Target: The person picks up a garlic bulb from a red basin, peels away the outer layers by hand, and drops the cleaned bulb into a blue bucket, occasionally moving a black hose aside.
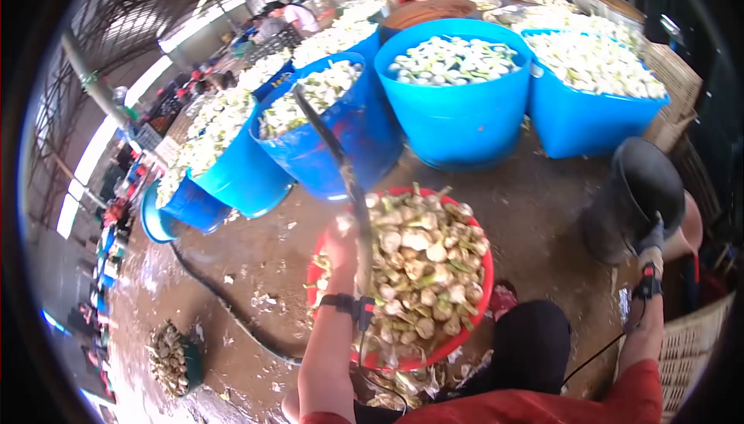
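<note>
I judge the step in hand to be rinsing or wetting the heap in the basin. My left hand (341, 247) is raised over the red basin (486, 300), and its fingers (346, 230) are curled tight round a black hose (329, 141), with no gap that I can see between them and it. From the fingers the hose runs up and away towards the blue tubs (457, 118) beyond, and down past the wrist. I cannot tell which end is the mouth, nor whether water is running.

The pale trimmed bulbs (422, 269) lie just below and to the right of those fingers, heaped above the basin's rim.

My right hand (652, 242) is well apart from the left, out at the side. Its fingers are hooked over the near rim of a black bucket (632, 187) and closed on it. The bucket is tipped, with its mouth turned back towards me, and I cannot see whether anything is inside.

As I read it, the next move calls for a steady grip on the hose, so that it stays over the heap and not the wet floor (542, 207). It also calls for bringing the bucket in from the side without knocking bulbs over the rim.
</note>
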The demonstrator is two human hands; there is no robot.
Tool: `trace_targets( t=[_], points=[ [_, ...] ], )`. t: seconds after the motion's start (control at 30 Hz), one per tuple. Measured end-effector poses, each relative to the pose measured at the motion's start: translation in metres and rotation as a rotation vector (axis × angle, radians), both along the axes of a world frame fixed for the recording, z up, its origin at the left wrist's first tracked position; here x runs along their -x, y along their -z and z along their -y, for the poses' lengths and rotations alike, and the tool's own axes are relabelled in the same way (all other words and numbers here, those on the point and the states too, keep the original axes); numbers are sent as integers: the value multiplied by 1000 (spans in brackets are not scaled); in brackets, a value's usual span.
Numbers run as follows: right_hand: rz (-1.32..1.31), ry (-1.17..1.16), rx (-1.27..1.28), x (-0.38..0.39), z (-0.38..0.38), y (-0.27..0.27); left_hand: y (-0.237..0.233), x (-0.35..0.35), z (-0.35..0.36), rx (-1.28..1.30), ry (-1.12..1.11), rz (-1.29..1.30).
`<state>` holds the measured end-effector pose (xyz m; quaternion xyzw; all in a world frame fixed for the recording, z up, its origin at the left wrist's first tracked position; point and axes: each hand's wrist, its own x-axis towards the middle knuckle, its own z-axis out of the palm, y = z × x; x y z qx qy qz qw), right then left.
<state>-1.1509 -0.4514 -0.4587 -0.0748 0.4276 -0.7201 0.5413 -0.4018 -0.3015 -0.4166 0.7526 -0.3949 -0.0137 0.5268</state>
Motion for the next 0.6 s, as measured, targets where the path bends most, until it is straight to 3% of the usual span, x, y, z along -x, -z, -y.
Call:
trace_targets(
  t=[0.03,0.07,0.1,0.13,0.17,0.2,0.23,0.3,0.33,0.4,0.43,0.5,0.53,0.6],
  points=[
    [31,-92,-29,43,15,36,-9,-1,15,-9,-8,-57],
    [-309,-119,39,120,42,114,-10,-7,31,-54,-37,-102],
    [-233,-159,24,110,28,96,-10,-14,47,-98,-64,-152],
    [-971,-72,104,127,26,121,-20,-18,64,-184,-9,-245],
    [-1619,22,103,81,-4,79,-27,-21,77,-266,47,-339],
    [-1478,-85,147,86,-2,86,-6,-27,95,-188,-41,-144],
    [-1517,-44,161,88,-4,97,21,-40,113,-246,-123,8],
    [-679,-63,109,76,-12,102,38,-47,129,-115,49,-119],
    [-682,-69,107,65,-17,94,37,-50,128,-119,44,-122],
    [-312,-201,-13,43,-28,74,12,-45,120,-232,59,-183],
    [-315,-200,-18,21,-33,65,-14,-36,107,-237,60,-187],
    [-1654,-314,151,-22,-31,56,-86,-17,67,-39,225,-382],
    [-1599,-366,139,-36,-18,61,-105,-18,51,-40,220,-381],
    [-1910,-473,165,-47,24,102,-132,-25,22,-162,169,-333]
  ],
)
